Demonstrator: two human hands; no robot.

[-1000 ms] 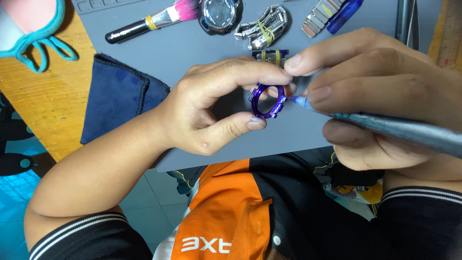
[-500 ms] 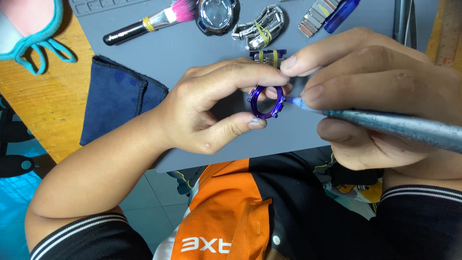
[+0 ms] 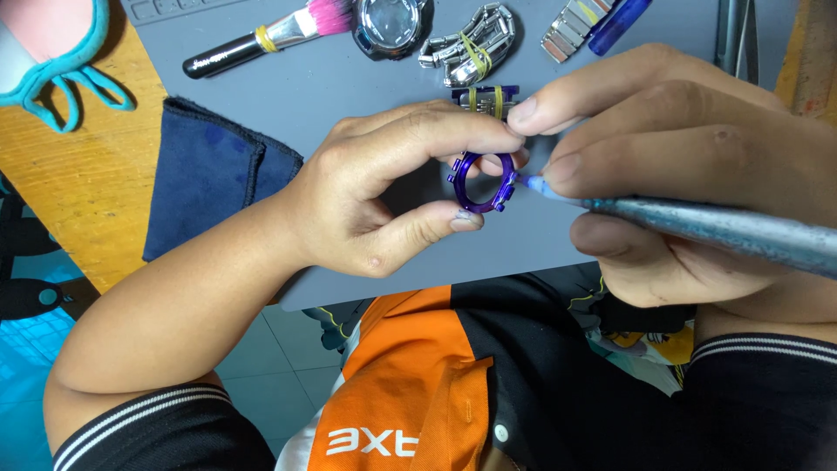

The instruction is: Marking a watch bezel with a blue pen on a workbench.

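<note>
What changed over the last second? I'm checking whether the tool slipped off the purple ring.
Almost nothing moved. The left hand still pinches the purple ring between thumb and fingers, and the right hand still keeps the blue tip of the grey tool against the ring's right edge, without slipping. The brush, watch case and metal band on the grey mat stayed put.

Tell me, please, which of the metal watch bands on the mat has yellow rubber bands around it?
The folded silver band beside the watch case; the other, at the upper right, shows none.
</note>
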